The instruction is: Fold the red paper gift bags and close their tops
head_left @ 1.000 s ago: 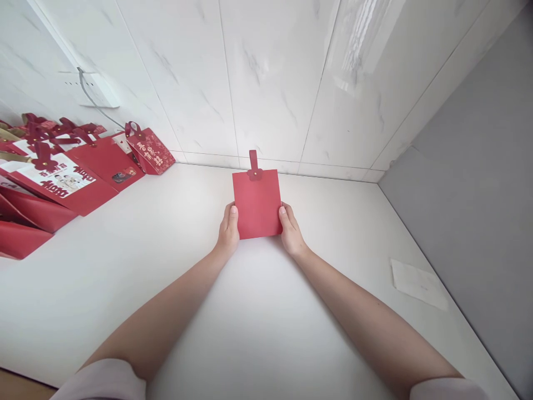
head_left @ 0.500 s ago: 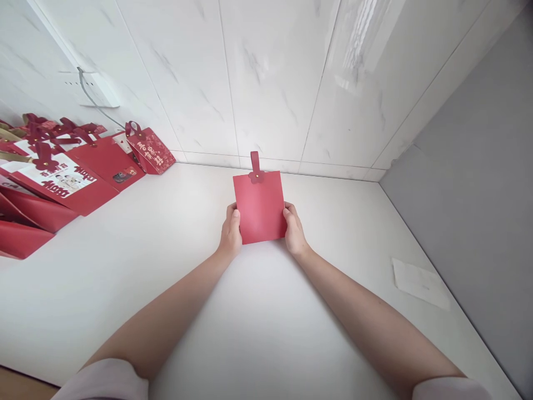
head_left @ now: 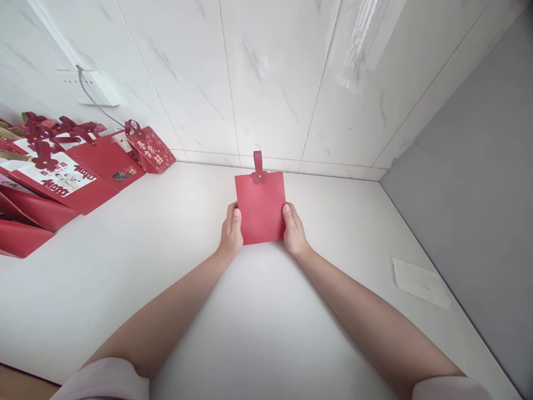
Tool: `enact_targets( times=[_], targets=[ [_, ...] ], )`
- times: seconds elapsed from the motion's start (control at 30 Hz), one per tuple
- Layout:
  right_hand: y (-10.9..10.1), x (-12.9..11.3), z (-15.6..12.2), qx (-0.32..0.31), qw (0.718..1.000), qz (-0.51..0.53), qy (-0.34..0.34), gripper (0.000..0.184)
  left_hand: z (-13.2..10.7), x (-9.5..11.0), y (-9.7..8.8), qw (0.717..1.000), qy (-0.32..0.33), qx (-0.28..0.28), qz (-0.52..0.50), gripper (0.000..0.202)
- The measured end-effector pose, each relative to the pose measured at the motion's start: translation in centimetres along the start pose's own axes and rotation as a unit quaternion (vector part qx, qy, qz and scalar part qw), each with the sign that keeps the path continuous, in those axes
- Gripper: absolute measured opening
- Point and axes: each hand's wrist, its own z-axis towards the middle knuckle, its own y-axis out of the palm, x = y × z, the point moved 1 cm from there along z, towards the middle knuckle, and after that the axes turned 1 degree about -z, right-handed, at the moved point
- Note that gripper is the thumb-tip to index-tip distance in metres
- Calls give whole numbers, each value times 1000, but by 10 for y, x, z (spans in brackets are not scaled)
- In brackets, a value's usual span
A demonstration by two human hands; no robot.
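Observation:
A flat red paper bag (head_left: 260, 208) with a dark red flower-shaped tab and strap at its top edge is held up over the white table (head_left: 175, 266). My left hand (head_left: 231, 232) grips its lower left edge, thumb on the front. On the lower right edge my right hand (head_left: 294, 230) holds it the same way. The bag's plain face is turned towards me.
A pile of red gift bags (head_left: 62, 172) with ribbons and printed labels lies at the far left by the tiled wall. A white wall socket with a grey cable (head_left: 97, 91) is above them. A white paper slip (head_left: 420, 282) lies near the grey panel on the right.
The bag and both hands have shifted slightly to the right and a little nearer to me; the grip is unchanged.

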Motion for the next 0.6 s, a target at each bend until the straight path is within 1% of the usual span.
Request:
enact_targets(
  times=[0.1, 0.3, 0.4, 0.5, 0.53, 0.6],
  targets=[
    [0, 0, 0, -2, 1000, 0, -8, 46, -1, 0, -1, 1000, 20, 4, 23, 48],
    [-1, 3, 1, -8, 1000, 18, -21, 45, -5, 2, -3, 990, 98, 23, 103, 46],
    [0, 3, 1, -10, 999, 21, -22, 46, -6, 5, -3, 986, 118, 22, 114, 45],
    [-1, 3, 1, -7, 999, 22, -21, 47, -6, 7, -1, 988, 110, 21, 104, 46],
    [-1, 2, 0, -1, 999, 28, -23, 46, -5, 8, 0, 991, 93, 27, 97, 47],
    [-1, 0, -2, 14, 998, 43, -40, 41, -3, 7, 2, 995, 39, 47, 84, 48]
  ],
)
